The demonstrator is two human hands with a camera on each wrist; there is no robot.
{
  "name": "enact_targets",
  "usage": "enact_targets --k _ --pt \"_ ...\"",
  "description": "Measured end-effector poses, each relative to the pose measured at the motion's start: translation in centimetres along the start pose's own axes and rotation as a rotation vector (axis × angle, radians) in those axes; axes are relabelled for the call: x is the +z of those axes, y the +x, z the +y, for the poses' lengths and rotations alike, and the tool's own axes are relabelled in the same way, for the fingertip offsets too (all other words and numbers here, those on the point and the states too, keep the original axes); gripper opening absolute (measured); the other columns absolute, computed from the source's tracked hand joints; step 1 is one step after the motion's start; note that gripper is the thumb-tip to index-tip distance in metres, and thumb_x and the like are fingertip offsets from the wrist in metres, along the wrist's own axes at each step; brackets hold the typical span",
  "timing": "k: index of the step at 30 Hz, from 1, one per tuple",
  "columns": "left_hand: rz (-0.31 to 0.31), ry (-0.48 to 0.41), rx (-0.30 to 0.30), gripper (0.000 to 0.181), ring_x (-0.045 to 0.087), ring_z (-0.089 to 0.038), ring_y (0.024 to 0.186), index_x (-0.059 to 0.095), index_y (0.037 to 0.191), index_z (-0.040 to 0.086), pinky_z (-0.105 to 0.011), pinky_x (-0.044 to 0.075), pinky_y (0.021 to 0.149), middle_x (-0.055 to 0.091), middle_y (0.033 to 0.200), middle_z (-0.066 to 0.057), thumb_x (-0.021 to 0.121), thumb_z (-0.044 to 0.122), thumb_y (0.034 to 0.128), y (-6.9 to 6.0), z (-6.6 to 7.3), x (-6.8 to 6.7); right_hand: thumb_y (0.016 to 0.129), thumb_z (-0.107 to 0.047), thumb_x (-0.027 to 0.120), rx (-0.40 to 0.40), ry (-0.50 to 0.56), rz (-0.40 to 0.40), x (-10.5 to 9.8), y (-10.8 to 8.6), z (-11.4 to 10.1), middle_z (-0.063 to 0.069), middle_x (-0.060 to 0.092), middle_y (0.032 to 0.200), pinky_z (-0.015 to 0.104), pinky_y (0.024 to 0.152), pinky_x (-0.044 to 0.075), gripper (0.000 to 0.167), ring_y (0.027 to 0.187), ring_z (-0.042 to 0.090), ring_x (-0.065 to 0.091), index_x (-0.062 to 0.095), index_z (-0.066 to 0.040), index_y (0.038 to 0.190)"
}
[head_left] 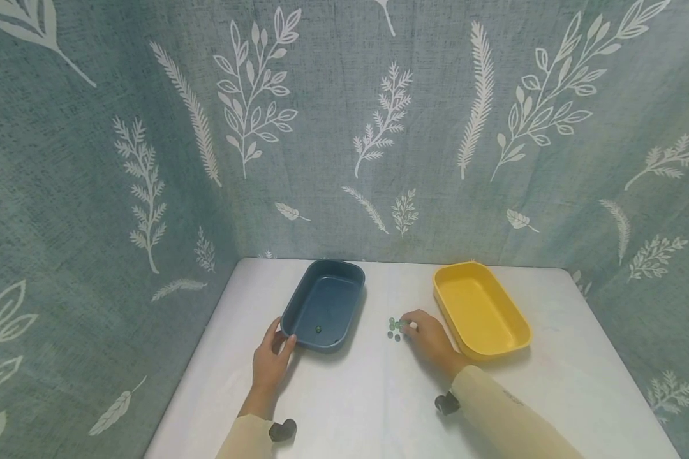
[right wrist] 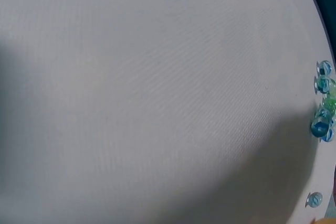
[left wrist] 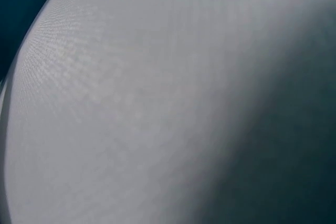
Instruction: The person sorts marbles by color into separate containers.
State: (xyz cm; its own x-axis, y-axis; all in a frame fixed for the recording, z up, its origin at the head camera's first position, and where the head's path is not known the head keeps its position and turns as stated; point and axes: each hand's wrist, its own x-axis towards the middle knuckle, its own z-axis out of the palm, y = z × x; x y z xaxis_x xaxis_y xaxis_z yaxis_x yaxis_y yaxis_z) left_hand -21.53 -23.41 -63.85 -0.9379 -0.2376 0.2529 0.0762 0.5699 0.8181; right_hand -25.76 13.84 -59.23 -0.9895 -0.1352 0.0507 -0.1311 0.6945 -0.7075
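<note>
On the table [head_left: 350,401], marbles [head_left: 392,327] lie between left tray [head_left: 328,298] and right tray [head_left: 482,309]

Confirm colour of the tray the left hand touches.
Dark blue tray; shows best in head view.

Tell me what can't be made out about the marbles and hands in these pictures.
- Head: markings on the marbles; too small.
- Head: whether the right hand holds one; the hand itself covers the spot.
- Right wrist: the full marble count; the right edge cuts the group off.
- Left wrist: the left hand; outside the frame.
</note>
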Motion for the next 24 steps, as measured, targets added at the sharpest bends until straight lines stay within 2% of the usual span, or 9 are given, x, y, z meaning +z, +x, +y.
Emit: enact_targets --k 8,14,17,19,23,24 --pt "-0.007 0.002 -0.027 0.065 0.050 -0.036 0.126 0.039 0.148 0.018 -0.057 0.027 0.110 0.064 0.124 -0.015 0.066 0.040 0.0935 0.0 0.4 -0.1 0.096 -0.016 0.060 -0.018 0.006 0.010 0.4 0.3 -0.8 0.004 0.063 0.121 0.044 0.104 0.042 0.022 0.120 0.025 0.055 0.065 -0.011 0.117" --pt "-0.002 0.006 -0.008 0.065 0.052 -0.037 0.124 0.040 0.148 0.016 -0.057 0.029 0.109 0.064 0.124 -0.015 0.066 0.039 0.0935 0.0 0.3 0.0 0.094 -0.013 0.063 -0.077 0.017 0.037 1.0 0.5 -1.1 0.005 0.066 0.115 0.044 0.100 0.044 0.018 0.115 0.027 0.058 0.067 -0.009 0.111" --pt "-0.004 0.008 -0.003 0.065 0.052 -0.037 0.124 0.040 0.148 0.016 -0.057 0.029 0.109 0.064 0.124 -0.015 0.066 0.040 0.0936 0.1 0.1 0.0 0.094 -0.013 0.064 -0.082 0.034 0.041 1.2 0.5 -1.2 0.004 0.066 0.115 0.043 0.101 0.044 0.018 0.115 0.026 0.058 0.067 -0.011 0.111" --pt "-0.006 0.008 -0.001 0.065 0.053 -0.037 0.124 0.039 0.148 0.016 -0.057 0.029 0.109 0.064 0.124 -0.015 0.065 0.040 0.0936 0.1 0.0 0.0 0.094 -0.014 0.064 -0.078 0.037 0.042 1.4 0.5 -1.4 0.004 0.066 0.116 0.048 0.104 0.041 0.018 0.116 0.027 0.058 0.067 -0.011 0.111" --pt "-0.007 0.008 -0.002 0.065 0.053 -0.037 0.124 0.039 0.148 0.016 -0.057 0.028 0.109 0.064 0.124 -0.015 0.065 0.040 0.0937 0.0 0.0 0.0 0.094 -0.016 0.064 -0.060 0.028 0.039 1.6 0.4 -1.8 0.004 0.066 0.118 0.066 0.107 0.024 0.019 0.116 0.028 0.058 0.067 -0.013 0.113" --pt "-0.005 0.006 -0.002 0.065 0.052 -0.037 0.124 0.039 0.148 0.016 -0.057 0.028 0.109 0.064 0.124 -0.015 0.065 0.040 0.0936 0.0 0.0 0.0 0.094 -0.016 0.064 -0.056 0.035 0.037 1.7 0.3 -2.0 0.004 0.065 0.118 0.066 0.107 0.024 0.019 0.116 0.028 0.058 0.067 -0.013 0.113"
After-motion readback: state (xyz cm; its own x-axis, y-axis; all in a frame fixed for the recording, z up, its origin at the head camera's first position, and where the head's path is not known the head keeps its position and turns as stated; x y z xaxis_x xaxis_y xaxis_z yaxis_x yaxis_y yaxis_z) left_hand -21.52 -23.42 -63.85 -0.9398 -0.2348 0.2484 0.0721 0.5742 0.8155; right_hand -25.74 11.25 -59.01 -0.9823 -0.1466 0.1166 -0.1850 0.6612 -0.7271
